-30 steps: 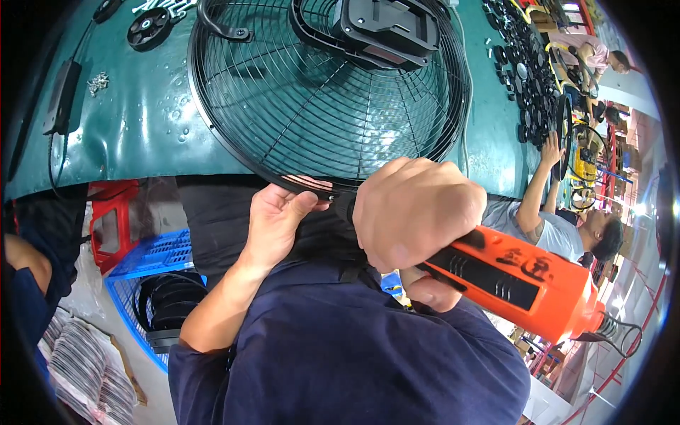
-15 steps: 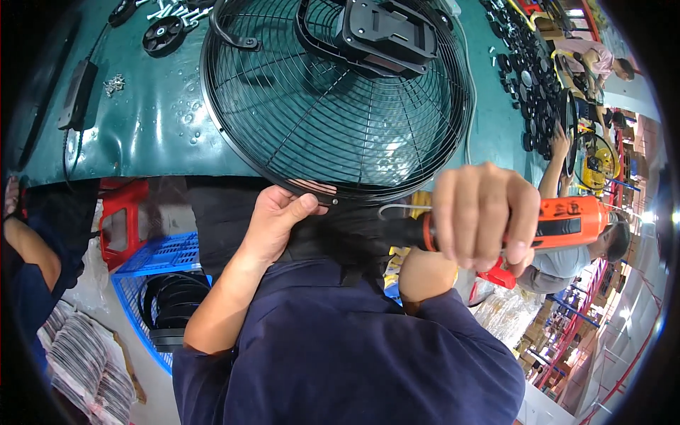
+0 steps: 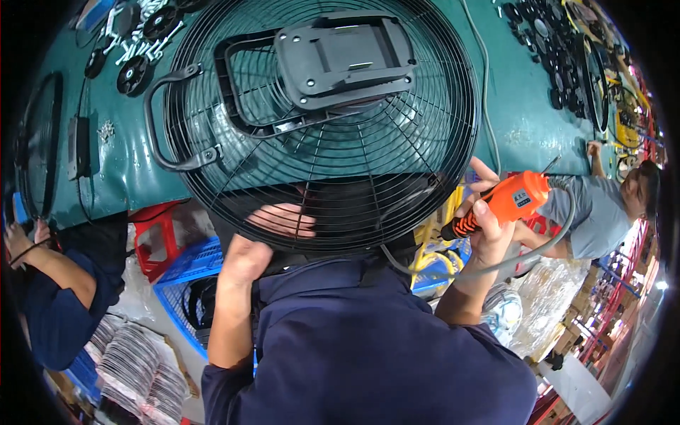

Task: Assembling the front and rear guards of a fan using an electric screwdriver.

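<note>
A round black wire fan guard (image 3: 354, 152) overhangs the green table's near edge, tilted toward me. It bears a black bracket with a boxy plate (image 3: 336, 64) and, on its left rim, a curved black handle (image 3: 157, 117). My left hand (image 3: 249, 251) grips the near rim, its fingers under the wires and seen through them. My right hand (image 3: 489, 227) is closed round an orange electric screwdriver (image 3: 513, 198) with a grey cord. Its bit points up and right, away from the guard. The fingertips of that hand are close to the guard's right rim; contact is unclear.
On the green table (image 3: 117, 166) lie loose screws (image 3: 142, 46), round black knobs (image 3: 133, 74), a black power adapter (image 3: 78, 149) and many dark parts (image 3: 542, 35) at right. Co-workers are at left (image 3: 60, 283) and right (image 3: 591, 212). A blue crate (image 3: 184, 276) stands below.
The fan guard has turned and come nearer, its handle swinging round to the left side. My right hand has lowered and turned the screwdriver, which now angles up. My left hand has shifted left and down.
</note>
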`<state>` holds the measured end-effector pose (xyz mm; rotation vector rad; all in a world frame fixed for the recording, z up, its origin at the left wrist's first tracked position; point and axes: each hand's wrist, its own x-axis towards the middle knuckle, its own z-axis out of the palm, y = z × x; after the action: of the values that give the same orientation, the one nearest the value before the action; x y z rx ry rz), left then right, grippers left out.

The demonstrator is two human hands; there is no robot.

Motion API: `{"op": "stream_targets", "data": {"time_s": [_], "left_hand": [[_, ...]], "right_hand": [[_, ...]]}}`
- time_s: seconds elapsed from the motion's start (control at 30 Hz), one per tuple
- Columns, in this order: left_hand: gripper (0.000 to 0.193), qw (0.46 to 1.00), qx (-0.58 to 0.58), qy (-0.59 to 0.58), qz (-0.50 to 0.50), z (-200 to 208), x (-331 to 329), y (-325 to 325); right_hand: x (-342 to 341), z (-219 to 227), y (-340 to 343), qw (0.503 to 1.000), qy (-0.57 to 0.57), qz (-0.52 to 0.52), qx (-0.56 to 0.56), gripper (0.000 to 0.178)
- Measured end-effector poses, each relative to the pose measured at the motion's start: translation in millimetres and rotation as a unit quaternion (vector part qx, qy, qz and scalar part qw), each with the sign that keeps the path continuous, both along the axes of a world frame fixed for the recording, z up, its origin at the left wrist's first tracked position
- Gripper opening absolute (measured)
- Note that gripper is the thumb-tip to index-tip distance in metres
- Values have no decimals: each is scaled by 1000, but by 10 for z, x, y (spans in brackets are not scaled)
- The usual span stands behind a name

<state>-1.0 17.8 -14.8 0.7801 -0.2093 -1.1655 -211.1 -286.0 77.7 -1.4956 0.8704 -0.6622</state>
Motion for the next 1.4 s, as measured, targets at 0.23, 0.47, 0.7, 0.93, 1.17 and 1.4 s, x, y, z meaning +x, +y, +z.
{"op": "stream_targets", "data": {"time_s": [0.23, 0.47, 0.7, 0.93, 1.17, 1.4], "left_hand": [[58, 989, 72, -126, 6, -20, 27, 200], [48, 995, 67, -69, -7, 49, -354, -235], [36, 994, 67, -67, -46, 26, -335, -688], [31, 952, 188, -200, -131, 275, -26, -419], [38, 979, 140, -146, -29, 293, 378, -93], [59, 997, 63, -40, -23, 81, 115, -389]], "right_hand": [[348, -13, -412, 974, -155, 105, 126, 48], [632, 50, -674, 941, -273, 194, 42, 48], [626, 419, -405, 906, -336, 76, -245, 49], [573, 165, -250, 914, -288, 66, -279, 40], [539, 148, -439, 920, -312, 76, -223, 39], [293, 269, -497, 962, -264, 47, -51, 36]]}}
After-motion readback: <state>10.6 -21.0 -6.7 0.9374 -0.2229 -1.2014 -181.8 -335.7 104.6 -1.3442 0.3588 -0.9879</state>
